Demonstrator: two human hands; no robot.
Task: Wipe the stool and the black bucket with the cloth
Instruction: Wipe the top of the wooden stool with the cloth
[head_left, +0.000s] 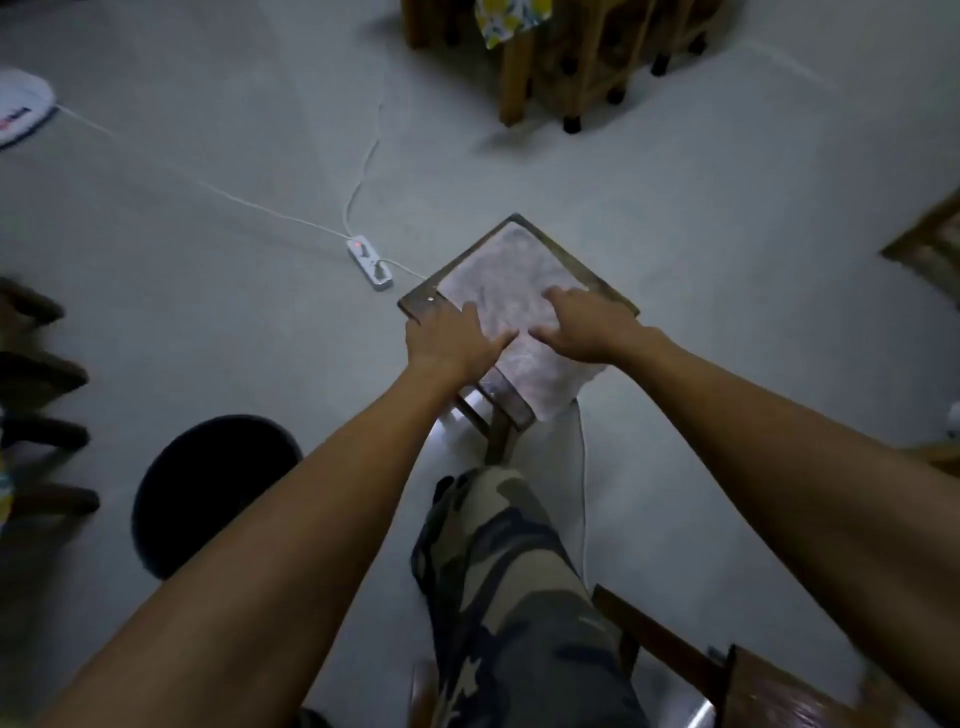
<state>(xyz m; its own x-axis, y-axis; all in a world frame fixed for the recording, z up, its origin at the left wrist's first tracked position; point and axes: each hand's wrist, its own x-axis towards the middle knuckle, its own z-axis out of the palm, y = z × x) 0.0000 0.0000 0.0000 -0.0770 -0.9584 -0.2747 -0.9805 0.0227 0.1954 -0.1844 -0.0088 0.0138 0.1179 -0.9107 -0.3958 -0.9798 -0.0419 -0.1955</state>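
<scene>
A square wooden stool (418, 305) stands on the floor in front of me. A pale pinkish cloth (506, 275) is spread over most of its seat, with one end hanging off the near right corner. My left hand (451, 338) lies flat on the seat's left edge and the cloth's left side. My right hand (584, 325) presses on the cloth with fingers spread. The black bucket (208, 478) stands on the floor to my lower left, partly hidden by my left forearm.
A white power strip (370, 261) with a red light and white cables lies just left of the stool. Wooden furniture legs (571, 78) stand at the back. Dark chair legs (41, 415) are at the left. My camouflage-trousered leg (514, 597) and another wooden seat (779, 691) are near.
</scene>
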